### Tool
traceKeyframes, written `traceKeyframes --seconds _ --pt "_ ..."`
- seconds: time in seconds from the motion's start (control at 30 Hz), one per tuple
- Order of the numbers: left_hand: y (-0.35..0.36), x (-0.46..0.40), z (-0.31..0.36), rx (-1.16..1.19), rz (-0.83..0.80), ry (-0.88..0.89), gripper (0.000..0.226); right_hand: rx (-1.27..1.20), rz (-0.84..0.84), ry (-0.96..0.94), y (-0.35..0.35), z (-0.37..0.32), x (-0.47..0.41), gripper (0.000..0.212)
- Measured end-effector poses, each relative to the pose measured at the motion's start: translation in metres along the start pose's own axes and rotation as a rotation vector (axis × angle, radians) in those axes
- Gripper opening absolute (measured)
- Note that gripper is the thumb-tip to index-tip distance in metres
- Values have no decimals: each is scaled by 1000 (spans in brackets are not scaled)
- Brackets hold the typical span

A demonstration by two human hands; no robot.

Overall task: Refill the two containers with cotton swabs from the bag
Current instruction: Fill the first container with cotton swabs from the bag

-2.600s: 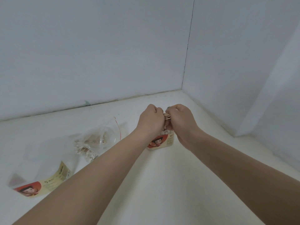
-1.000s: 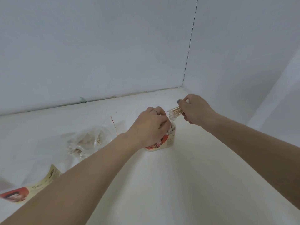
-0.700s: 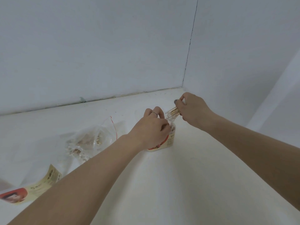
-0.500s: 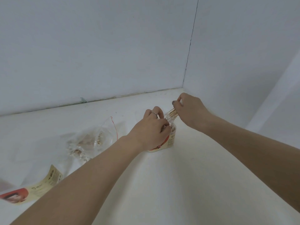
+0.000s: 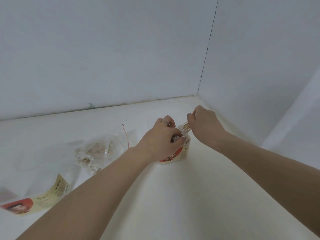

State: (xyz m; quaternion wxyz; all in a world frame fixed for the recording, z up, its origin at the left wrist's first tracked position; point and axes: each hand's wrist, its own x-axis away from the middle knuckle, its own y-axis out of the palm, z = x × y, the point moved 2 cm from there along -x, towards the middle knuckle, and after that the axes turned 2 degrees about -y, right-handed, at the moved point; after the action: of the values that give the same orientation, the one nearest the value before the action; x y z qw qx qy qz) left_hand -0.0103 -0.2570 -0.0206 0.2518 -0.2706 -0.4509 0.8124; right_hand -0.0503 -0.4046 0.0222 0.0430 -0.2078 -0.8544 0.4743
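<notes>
White tabletop (image 5: 173, 196) set into a corner of pale grey walls (image 5: 103, 49). Near its middle, a small clear container (image 5: 183, 153), upright, packed with white-tipped cotton swabs; red and cream label with a picture on it, writing too small to read. Over the container's rim, left hand (image 5: 161, 142), fingers curled and pinching swab heads at the top, ring on one finger. At 1 o'clock from the container, right hand (image 5: 205, 125), fingertips pinched on a slanted bundle of wooden-stemmed swabs (image 5: 184, 126), white tips pointing down toward the opening. At 9 o'clock, clear bag (image 5: 97, 151) lying flat, loose swabs inside, thin red strip along its edge. At 8 o'clock, near the frame's edge, a second red and cream label (image 5: 34, 200), text blurred.
</notes>
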Motion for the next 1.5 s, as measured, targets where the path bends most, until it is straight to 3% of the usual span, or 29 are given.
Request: traceKeyframes --seconds 0.13,0.23,0.37,0.6,1.03,1.37,1.43,1.5 --pt "1 1 -1 2 44 -8 28 201 -6 -149 5 -5 11 14" --pt "1 2 -2 -47 88 -39 28 240 5 -214 4 -4 16 17" --pt "1 3 -4 62 87 -57 29 430 19 -292 4 -7 18 17" --pt "3 4 -7 173 98 -80 27 540 19 -321 7 -7 15 15" --pt "5 6 -12 194 119 -31 25 533 -106 -330 -1 -38 0 35" --pt "4 5 -17 195 80 -14 34 572 -253 -257 15 -23 -6 29" --pt "4 5 -16 192 83 -11 34 529 -250 -315 14 -18 -7 21" --pt "3 6 -17 205 83 -14 34 512 -230 -384 9 -15 -3 27"
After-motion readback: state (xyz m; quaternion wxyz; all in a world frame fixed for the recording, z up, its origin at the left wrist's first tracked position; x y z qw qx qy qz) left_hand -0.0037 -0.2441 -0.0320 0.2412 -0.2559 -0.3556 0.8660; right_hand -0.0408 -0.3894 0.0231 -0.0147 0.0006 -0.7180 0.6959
